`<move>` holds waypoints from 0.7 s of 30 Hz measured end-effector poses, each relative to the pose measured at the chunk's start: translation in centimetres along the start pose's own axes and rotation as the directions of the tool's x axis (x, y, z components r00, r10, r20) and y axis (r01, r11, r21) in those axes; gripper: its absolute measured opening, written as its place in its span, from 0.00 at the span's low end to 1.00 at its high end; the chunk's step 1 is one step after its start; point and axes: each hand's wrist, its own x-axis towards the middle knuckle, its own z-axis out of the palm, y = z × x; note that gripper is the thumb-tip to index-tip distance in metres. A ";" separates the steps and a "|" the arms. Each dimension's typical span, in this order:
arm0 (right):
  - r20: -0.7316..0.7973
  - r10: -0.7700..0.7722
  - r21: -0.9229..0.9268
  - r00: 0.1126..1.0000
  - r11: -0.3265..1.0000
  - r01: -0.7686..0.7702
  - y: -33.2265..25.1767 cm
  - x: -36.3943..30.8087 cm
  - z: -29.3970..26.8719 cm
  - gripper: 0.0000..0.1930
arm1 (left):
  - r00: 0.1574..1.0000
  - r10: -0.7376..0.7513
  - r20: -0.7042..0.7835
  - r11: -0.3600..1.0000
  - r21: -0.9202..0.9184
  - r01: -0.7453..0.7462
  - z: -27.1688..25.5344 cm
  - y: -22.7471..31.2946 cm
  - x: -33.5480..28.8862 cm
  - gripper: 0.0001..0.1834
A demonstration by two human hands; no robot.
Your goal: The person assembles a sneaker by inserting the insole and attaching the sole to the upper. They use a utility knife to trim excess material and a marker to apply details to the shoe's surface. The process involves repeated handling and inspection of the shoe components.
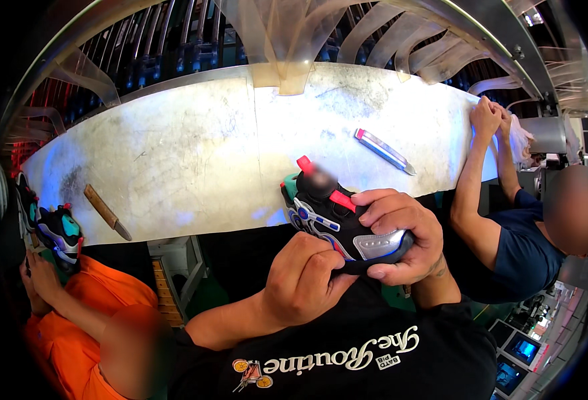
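Observation:
A small black sneaker (357,227) with silver, blue and red trim is held up over the near table edge, its silver toe to the right. My right hand (406,230) is wrapped round the toe end, thumb below and fingers over the top. Against the side of the sole, my left hand (304,277) is closed with fingers curled in; whatever is between its fingertips is hidden. A red pull tab stands up at the shoe's heel, next to a teal patch. Beyond the shoe, a utility knife (386,153) with a blue body lies on the table.
The white worktable (187,153) has scuffs. A wooden-handled knife (106,211) lies at its left. A co-worker in orange (120,283) holds sneakers (60,233) at left; another in a navy shirt (507,247) works at right. Clear plastic strips (287,53) hang before rollers at the back.

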 end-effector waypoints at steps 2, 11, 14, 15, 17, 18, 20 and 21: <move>-0.025 0.046 -0.054 0.999 0.997 -0.048 -0.8 0.2 0.3 0.26 | 1.000 0.002 -0.002 1.000 0.008 -0.002 0.2 -0.2 0.0 0.27; -0.098 0.163 -0.154 0.982 0.972 -0.177 -1.3 0.4 -0.5 0.22 | 1.000 -0.010 0.022 0.995 0.097 0.008 0.9 -1.9 -0.4 0.29; -0.126 0.199 -0.095 0.972 0.973 -0.211 -1.1 0.1 -0.4 0.20 | 1.000 -0.026 -0.004 0.998 0.054 0.026 1.2 -1.7 -0.3 0.29; -0.118 0.197 -0.094 0.973 0.974 -0.208 -1.0 0.1 -0.5 0.20 | 1.000 -0.017 -0.003 0.998 0.055 0.017 1.1 -1.9 -0.2 0.29; -0.100 0.195 -0.090 0.976 0.975 -0.204 -1.0 0.3 -0.6 0.20 | 1.000 -0.001 0.002 0.998 0.057 0.001 0.9 -2.2 -0.1 0.29; -0.095 0.200 -0.087 0.975 0.974 -0.209 -1.0 0.3 -0.6 0.20 | 1.000 0.002 -0.005 0.998 0.055 -0.002 0.9 -2.2 0.0 0.29; -0.086 0.212 -0.079 0.973 0.973 -0.219 -1.2 0.4 -0.6 0.20 | 1.000 0.006 -0.015 0.999 0.052 -0.006 0.9 -2.3 0.2 0.30; -0.078 0.206 -0.088 0.975 0.973 -0.212 -1.2 0.4 -0.6 0.21 | 1.000 0.010 -0.003 0.998 0.064 -0.010 0.9 -2.4 0.2 0.29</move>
